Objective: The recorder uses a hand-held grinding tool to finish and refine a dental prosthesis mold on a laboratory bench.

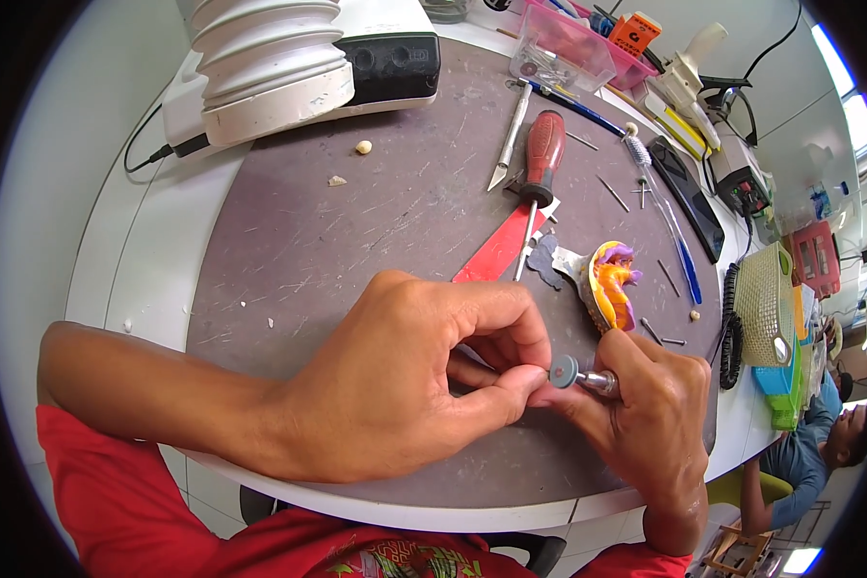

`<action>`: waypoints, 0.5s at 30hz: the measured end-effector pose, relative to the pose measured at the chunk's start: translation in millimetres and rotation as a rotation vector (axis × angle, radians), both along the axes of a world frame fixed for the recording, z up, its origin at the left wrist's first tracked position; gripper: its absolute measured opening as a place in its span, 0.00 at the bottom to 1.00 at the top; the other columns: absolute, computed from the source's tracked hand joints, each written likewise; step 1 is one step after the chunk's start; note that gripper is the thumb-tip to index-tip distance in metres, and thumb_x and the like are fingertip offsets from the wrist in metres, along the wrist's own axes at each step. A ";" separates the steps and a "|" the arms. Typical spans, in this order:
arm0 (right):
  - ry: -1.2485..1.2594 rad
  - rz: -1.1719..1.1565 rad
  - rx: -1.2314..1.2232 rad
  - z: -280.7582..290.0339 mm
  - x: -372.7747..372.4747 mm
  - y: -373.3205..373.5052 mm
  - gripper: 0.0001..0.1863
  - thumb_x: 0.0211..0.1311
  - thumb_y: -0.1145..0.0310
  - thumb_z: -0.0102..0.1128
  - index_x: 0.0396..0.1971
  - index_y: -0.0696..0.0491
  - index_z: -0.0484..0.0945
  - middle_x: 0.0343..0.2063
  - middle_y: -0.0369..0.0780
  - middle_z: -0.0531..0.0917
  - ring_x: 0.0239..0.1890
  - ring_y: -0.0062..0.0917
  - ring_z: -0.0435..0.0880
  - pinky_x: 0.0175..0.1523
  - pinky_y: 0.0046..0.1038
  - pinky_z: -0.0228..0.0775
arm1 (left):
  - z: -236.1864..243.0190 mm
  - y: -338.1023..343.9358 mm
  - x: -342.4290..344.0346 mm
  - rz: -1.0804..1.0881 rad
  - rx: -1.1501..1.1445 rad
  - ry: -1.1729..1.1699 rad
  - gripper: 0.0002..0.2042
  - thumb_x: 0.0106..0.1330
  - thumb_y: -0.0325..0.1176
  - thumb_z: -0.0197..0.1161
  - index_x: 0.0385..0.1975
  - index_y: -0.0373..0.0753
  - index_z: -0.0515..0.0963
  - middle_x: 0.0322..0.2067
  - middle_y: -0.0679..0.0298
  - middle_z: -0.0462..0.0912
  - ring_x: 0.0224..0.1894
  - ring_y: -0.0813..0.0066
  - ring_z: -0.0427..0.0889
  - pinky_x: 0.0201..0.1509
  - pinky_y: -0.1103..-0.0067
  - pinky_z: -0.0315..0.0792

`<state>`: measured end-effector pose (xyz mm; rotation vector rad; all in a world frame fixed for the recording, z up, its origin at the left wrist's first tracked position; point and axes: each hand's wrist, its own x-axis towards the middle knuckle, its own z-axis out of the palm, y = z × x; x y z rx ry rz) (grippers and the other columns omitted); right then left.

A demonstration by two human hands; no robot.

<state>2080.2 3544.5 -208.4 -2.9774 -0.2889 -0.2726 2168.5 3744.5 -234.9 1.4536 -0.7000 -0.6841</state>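
Between the thumb and fingertips of my left hand [385,385] is a pinch closed on something too small and hidden to make out. My right hand [660,409] grips a rotary handpiece [601,383], whose grey grinding disc [564,371] sits right at the left fingertips. Both hands meet over the brown work mat [289,222]. Just beyond the right hand lies a dental model [611,287] with orange, yellow and purple material on it. A dark grey flat scrap [544,260] is beside it. A screwdriver [546,144] with a red handle rests across a red strip [501,248].
A craft knife [512,135], loose burs [614,193], a blue-handled brush [682,249] and a phone [686,197] lie farther back. At the far left stands a white bellows hose [270,58]. A woven basket [763,303] stands right; beyond it sits a person [809,462].
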 end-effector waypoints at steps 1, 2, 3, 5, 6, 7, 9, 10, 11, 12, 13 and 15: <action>0.000 0.000 0.000 0.3 0.3 0.1 0.29 0.46 0.46 0.75 0.15 0.51 0.66 0.12 0.36 0.72 0.13 0.28 0.75 0.17 0.31 0.62 | 0.2 0.1 0.1 0.004 0.007 -0.022 0.02 0.63 0.21 0.63 0.34 0.32 0.79 0.34 0.63 0.83 0.39 0.82 0.83 0.45 0.81 0.81; 0.005 0.001 -0.002 0.7 0.5 0.2 0.29 0.46 0.46 0.75 0.15 0.51 0.66 0.12 0.36 0.72 0.13 0.28 0.75 0.17 0.30 0.62 | 0.4 0.0 0.1 0.003 0.007 -0.022 0.02 0.63 0.21 0.63 0.34 0.32 0.79 0.34 0.63 0.83 0.39 0.82 0.83 0.45 0.81 0.81; 0.009 0.002 -0.004 0.9 0.6 0.3 0.28 0.46 0.46 0.75 0.15 0.51 0.66 0.12 0.36 0.72 0.13 0.28 0.75 0.17 0.30 0.62 | 0.7 -0.2 0.2 -0.001 0.012 0.001 0.02 0.63 0.21 0.63 0.34 0.32 0.79 0.34 0.63 0.83 0.39 0.82 0.83 0.44 0.81 0.81; 0.007 0.006 -0.013 0.3 0.0 0.6 0.29 0.46 0.46 0.75 0.15 0.51 0.66 0.12 0.36 0.72 0.13 0.28 0.75 0.17 0.30 0.62 | 0.7 -0.3 0.3 -0.003 0.018 0.024 0.02 0.63 0.21 0.63 0.34 0.32 0.79 0.34 0.63 0.83 0.39 0.82 0.83 0.44 0.82 0.81; 0.004 0.010 -0.023 0.1 -0.2 0.6 0.29 0.46 0.46 0.75 0.15 0.51 0.66 0.12 0.36 0.72 0.13 0.28 0.75 0.17 0.30 0.62 | 0.6 -0.3 0.4 0.000 0.015 0.023 0.02 0.63 0.22 0.64 0.34 0.32 0.79 0.34 0.63 0.83 0.39 0.82 0.83 0.44 0.82 0.81; 0.004 0.011 -0.023 0.8 0.3 0.7 0.29 0.46 0.46 0.75 0.15 0.51 0.66 0.12 0.36 0.72 0.13 0.28 0.75 0.17 0.30 0.62 | 0.6 -0.3 0.2 0.002 0.012 0.022 0.02 0.63 0.22 0.64 0.34 0.32 0.79 0.34 0.63 0.83 0.38 0.83 0.82 0.44 0.82 0.81; -0.001 -0.033 0.012 2.6 1.9 1.0 0.30 0.45 0.44 0.75 0.15 0.52 0.66 0.12 0.36 0.72 0.13 0.28 0.75 0.17 0.30 0.62 | -0.7 -0.2 0.1 0.004 0.004 0.026 0.02 0.63 0.22 0.64 0.34 0.32 0.79 0.34 0.64 0.83 0.39 0.83 0.82 0.44 0.82 0.81; -0.002 -0.034 0.011 2.1 1.2 1.1 0.30 0.45 0.44 0.75 0.15 0.52 0.66 0.12 0.36 0.72 0.13 0.28 0.75 0.17 0.30 0.62 | -1.2 -0.2 0.3 0.004 -0.006 0.030 0.02 0.63 0.22 0.63 0.34 0.32 0.79 0.34 0.64 0.83 0.39 0.83 0.82 0.44 0.83 0.81; 0.016 -0.062 0.023 1.0 -0.1 1.5 0.29 0.42 0.44 0.75 0.16 0.53 0.69 0.12 0.37 0.73 0.14 0.31 0.76 0.19 0.32 0.62 | -1.2 -0.3 0.6 0.003 -0.007 0.030 0.02 0.63 0.22 0.63 0.34 0.32 0.79 0.34 0.64 0.83 0.39 0.83 0.82 0.44 0.83 0.81; 0.034 -0.089 0.035 0.2 -0.6 1.7 0.29 0.39 0.44 0.76 0.18 0.54 0.71 0.13 0.39 0.73 0.15 0.33 0.76 0.21 0.33 0.62 | -1.2 -0.3 0.9 -0.002 -0.005 0.016 0.02 0.63 0.22 0.63 0.34 0.32 0.79 0.34 0.64 0.83 0.39 0.84 0.82 0.44 0.83 0.81; 0.035 -0.090 0.035 -0.1 -0.7 1.7 0.29 0.39 0.44 0.76 0.18 0.54 0.71 0.13 0.39 0.73 0.15 0.33 0.76 0.21 0.33 0.62 | -1.2 -0.3 1.0 -0.008 -0.003 0.003 0.02 0.63 0.22 0.63 0.34 0.32 0.79 0.34 0.64 0.83 0.39 0.84 0.82 0.44 0.82 0.81; 0.035 -0.086 0.028 -0.8 -0.8 1.5 0.29 0.39 0.44 0.76 0.18 0.54 0.71 0.13 0.39 0.73 0.16 0.33 0.77 0.21 0.33 0.63 | -0.4 -0.1 0.6 -0.007 -0.001 -0.002 0.02 0.64 0.22 0.63 0.34 0.32 0.79 0.34 0.64 0.83 0.39 0.83 0.82 0.44 0.82 0.81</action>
